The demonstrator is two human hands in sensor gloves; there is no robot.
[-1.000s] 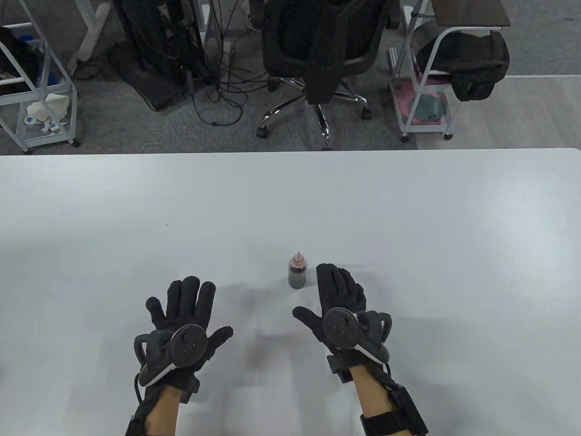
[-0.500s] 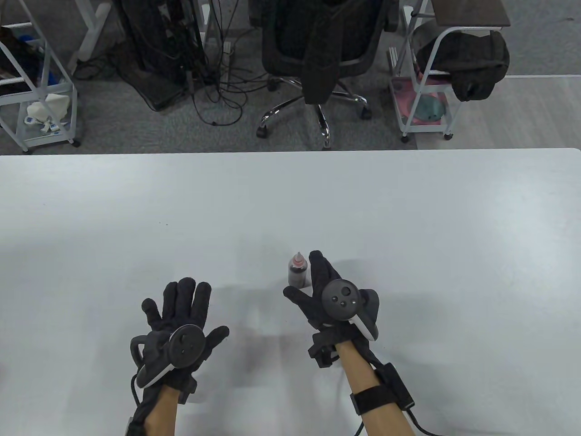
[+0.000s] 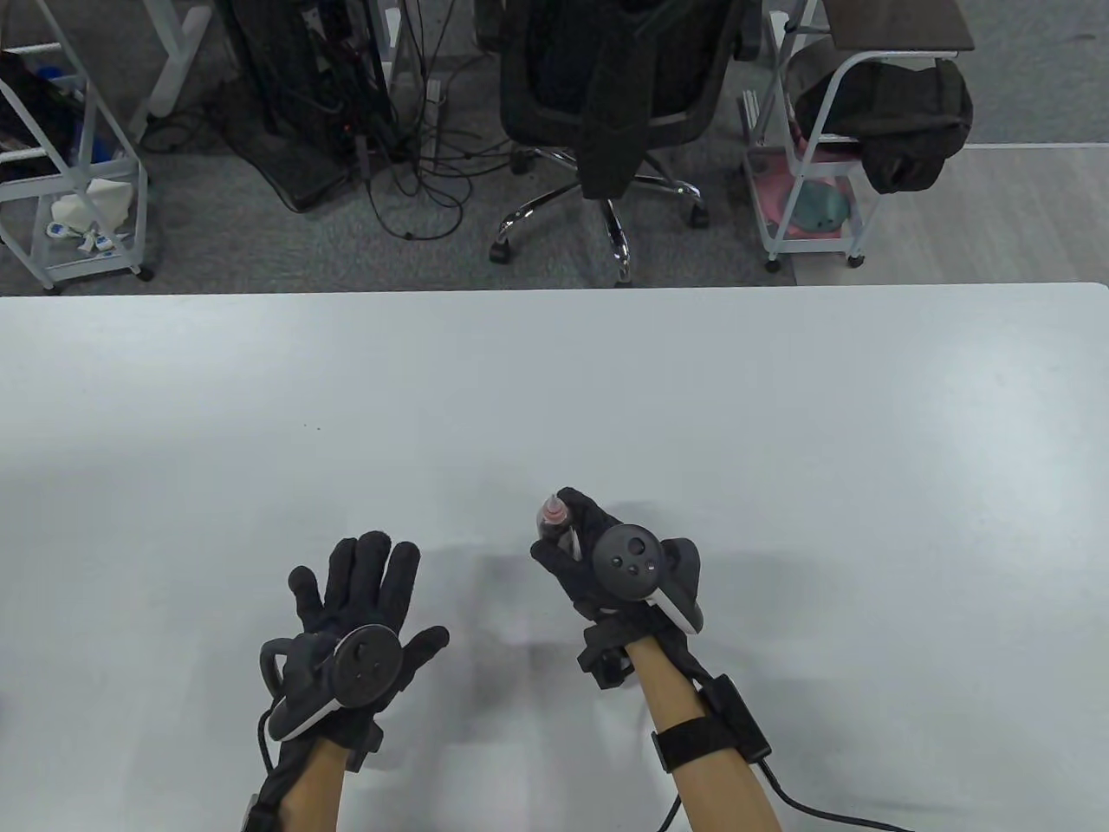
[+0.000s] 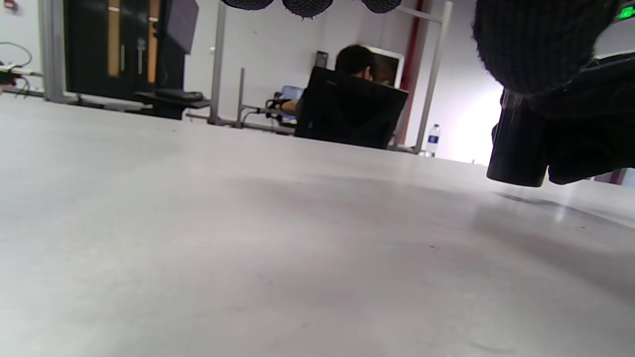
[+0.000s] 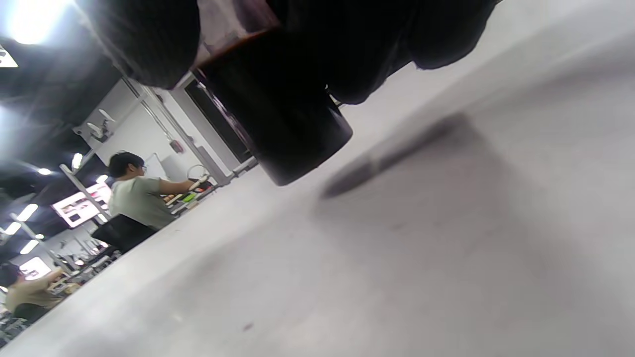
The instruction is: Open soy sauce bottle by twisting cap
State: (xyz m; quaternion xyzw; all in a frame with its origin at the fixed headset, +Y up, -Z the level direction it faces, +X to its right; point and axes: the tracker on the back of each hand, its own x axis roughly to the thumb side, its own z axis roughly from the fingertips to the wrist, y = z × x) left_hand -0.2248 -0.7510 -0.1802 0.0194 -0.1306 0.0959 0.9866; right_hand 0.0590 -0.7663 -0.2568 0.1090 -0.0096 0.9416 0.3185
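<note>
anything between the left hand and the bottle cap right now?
Nothing visible. The right hand grips the soy sauce bottle off the table, its cap exposed at the top. The left hand is apart, fingers spread, with only bare table between them.

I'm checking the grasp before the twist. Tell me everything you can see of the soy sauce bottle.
The soy sauce bottle is small, clear and filled with dark liquid, with a reddish pointed cap on top. The right hand grips its body, fingers wrapped around it. Both wrist views show its base lifted off the white table, slightly tilted. The left hand is apart from it.
</note>
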